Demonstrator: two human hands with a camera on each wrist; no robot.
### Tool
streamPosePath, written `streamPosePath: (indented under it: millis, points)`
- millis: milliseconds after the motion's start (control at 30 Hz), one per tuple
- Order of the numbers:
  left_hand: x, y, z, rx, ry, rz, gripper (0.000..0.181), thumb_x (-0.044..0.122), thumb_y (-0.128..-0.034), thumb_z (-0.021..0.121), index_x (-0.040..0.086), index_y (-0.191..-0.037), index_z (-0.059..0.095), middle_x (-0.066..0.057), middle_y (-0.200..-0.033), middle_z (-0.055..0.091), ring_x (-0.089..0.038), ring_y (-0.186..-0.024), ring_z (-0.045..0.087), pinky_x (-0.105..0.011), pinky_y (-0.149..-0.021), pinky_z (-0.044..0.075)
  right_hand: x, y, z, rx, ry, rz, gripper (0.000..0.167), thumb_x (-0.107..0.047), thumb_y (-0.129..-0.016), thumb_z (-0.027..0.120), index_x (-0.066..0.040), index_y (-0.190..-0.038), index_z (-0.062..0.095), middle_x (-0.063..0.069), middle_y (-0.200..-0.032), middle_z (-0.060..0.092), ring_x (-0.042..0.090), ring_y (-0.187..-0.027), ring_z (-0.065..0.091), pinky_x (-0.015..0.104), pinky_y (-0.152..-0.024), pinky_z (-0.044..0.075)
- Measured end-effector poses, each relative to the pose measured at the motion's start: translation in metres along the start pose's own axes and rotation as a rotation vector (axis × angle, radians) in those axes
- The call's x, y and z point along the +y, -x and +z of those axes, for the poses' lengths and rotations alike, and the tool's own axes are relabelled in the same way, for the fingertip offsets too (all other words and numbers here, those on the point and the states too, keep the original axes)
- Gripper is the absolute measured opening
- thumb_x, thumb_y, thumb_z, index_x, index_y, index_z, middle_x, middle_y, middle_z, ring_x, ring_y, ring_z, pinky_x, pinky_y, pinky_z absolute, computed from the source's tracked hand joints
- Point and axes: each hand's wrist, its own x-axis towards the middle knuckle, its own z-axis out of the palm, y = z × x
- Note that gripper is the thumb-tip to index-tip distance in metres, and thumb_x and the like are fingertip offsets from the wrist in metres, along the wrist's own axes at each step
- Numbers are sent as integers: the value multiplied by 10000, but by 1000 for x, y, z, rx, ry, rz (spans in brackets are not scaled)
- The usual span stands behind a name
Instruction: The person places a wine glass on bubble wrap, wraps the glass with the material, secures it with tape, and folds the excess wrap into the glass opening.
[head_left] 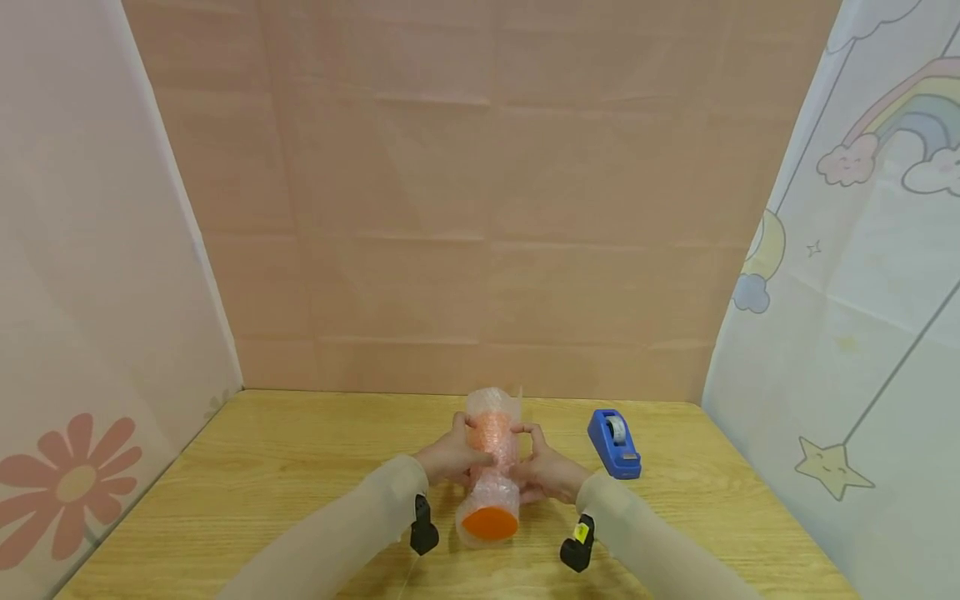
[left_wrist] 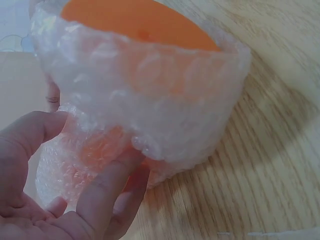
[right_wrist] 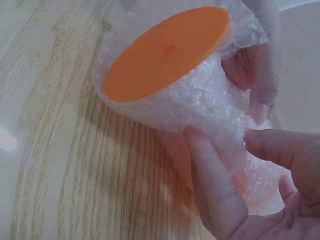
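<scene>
An orange object [right_wrist: 167, 52] with a flat round end lies rolled in clear bubble wrap [head_left: 493, 402] on the wooden table. Its round end faces me, and the wrap stands out past the rim; the rest shows only as orange through the bubbles. From the left side my left hand [head_left: 453, 454] grips the wrapped roll, thumb and fingers bent against the wrap. My right hand [head_left: 553, 472] holds it from the opposite side. In the right wrist view, fingers [right_wrist: 212, 185] of the right hand press into the bubble wrap below the round end.
A blue tape dispenser [head_left: 615, 446] with a roll of clear tape stands to the right of the roll on the wooden table [head_left: 300, 467]. A tan backdrop [head_left: 480, 208] rises behind the table, with patterned cloths at the left and right.
</scene>
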Motion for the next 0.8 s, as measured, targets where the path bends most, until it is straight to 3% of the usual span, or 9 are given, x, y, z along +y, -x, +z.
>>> streamPosePath:
  millis: [333,433,667,800]
  points:
    - [0,-3,0,-9,33,-31,720,116,-844,732,104,-1317,190,-246,-1173,431,-277,-851,619,-411,-704,588,-3,0,1,19,19,17,693,-34,-937,591,-214,-1391,99,234,-1096,567,267,-827,687,397,-712,585]
    - [-1,-6,0,-14,50,-26,724,108,-842,734,99,-1319,190,-252,-1192,415,-289,-876,609,-423,-699,588,-2,-1,0,19,17,14,684,-38,-938,592,-214,-1384,104,225,-1079,578,255,-814,683,401,-711,585]
    - [-2,-9,0,-5,-6,-23,748,144,-838,746,107,-1342,195,-216,-1137,449,-254,-810,587,-342,-632,573,0,-2,-5,9,29,22,709,-66,-921,616,-220,-1390,107,219,-1087,563,257,-800,669,385,-693,588]
    - [-2,-9,0,-18,14,8,734,135,-843,740,79,-1336,199,-233,-1154,453,-259,-831,611,-392,-678,581,-2,-1,-15,-16,85,31,706,-81,-910,624,-211,-1408,140,214,-1140,554,286,-867,669,414,-725,586]
